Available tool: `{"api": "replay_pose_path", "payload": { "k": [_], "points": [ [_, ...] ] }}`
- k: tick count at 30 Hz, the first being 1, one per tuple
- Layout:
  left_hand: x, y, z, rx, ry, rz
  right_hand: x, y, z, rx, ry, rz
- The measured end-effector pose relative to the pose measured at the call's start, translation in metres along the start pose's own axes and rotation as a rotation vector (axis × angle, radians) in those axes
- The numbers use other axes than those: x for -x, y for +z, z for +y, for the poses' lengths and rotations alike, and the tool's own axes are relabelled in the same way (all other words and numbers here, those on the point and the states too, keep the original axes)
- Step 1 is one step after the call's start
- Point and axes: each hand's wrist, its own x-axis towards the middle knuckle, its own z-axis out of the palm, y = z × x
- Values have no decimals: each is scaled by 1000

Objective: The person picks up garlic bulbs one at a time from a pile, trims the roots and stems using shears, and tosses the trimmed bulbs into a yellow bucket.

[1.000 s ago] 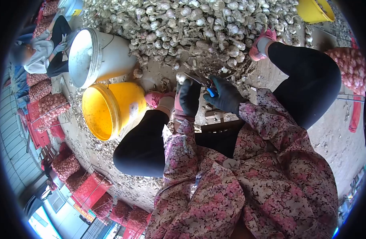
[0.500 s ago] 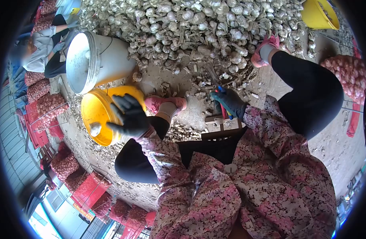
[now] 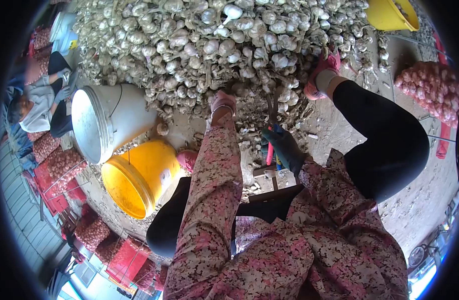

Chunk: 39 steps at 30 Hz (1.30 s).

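Note:
My left arm, in a pink floral sleeve [image 3: 214,155], reaches forward to the near edge of a large garlic pile [image 3: 189,50]. Beyond the pink cuff [image 3: 223,101], the fingers cannot be made out against the bulbs. My right hand [image 3: 284,146], in a dark glove, is closed around a cutting tool with red and blue handles [image 3: 270,151]. Its dark blades [image 3: 273,109] point up toward the pile. One pale, clean bulb [image 3: 233,12] lies on top of the heap.
A yellow bucket [image 3: 157,159] lies tipped beside a white bucket [image 3: 120,112] at the left. Another yellow bucket [image 3: 389,14] is at the top right. Net sacks of garlic [image 3: 429,92] stand at both sides. A co-worker [image 3: 39,107] sits at the far left. Scraps litter the floor.
My left hand has moved from beside the yellow bucket to the garlic pile. The bulb seen at the bucket's mouth is out of sight. The right hand still holds the tool; the view has shifted.

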Motion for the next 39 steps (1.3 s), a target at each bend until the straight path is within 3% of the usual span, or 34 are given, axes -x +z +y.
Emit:
{"api": "replay_pose_path", "payload": {
  "k": [2, 4, 5, 6, 8, 10, 11, 16, 18, 20, 22, 24, 26, 29, 31, 32, 34, 38, 39],
  "points": [
    [1, -4, -17, -88, 77, 7, -9, -7, 2, 17, -15, -5],
    [4, -12, -37, 189, 162, -78, -13, -7, 1, 314, -30, 44],
    [-18, 20, -71, 376, 113, -100, -15, -6, 5, 426, -54, 78],
    [-3, 17, -75, 373, 109, -95, -14, -4, 5, 424, -54, 71],
    [52, 5, -76, 1091, -37, -233, -11, -2, 2, 778, -184, 30],
    [68, -4, -82, 1222, -67, -253, -8, 2, 4, 821, -196, 20],
    [73, -12, -85, 1140, 200, -149, -6, 4, 6, 801, -175, 4],
    [90, -43, -102, 1503, 410, -132, -1, 8, 5, 922, -256, -52],
    [118, -51, -101, 1375, 498, 28, 11, 17, -7, 891, -469, -9],
    [139, -39, -108, 1361, 580, 74, 31, 32, -30, 838, -436, -12],
    [162, -26, -112, 1455, 530, -6, 37, 36, -40, 893, -751, -32],
    [180, -21, -104, 1481, 431, -72, 45, 39, -48, 1051, -748, -90],
    [167, -4, -109, 1498, 487, -150, 41, 31, -33, 1378, -818, -63],
    [185, -5, -97, 1640, 613, -37, 47, 25, -24, 1347, -744, -97],
    [188, -2, -104, 1402, 593, 105, 54, 20, -21, 1377, -727, -103],
    [192, -2, -108, 1399, 587, 104, 56, 17, -21, 1483, -818, -48],
    [199, -7, -112, 1605, 460, -108, 61, 16, -26, 1584, -911, 12],
    [221, -29, -107, 1174, 650, 86, 72, 19, -39, 1751, -862, -48],
    [228, -29, -104, 1214, 589, 136, 72, 18, -39, 1801, -824, -79]
  ]
}}
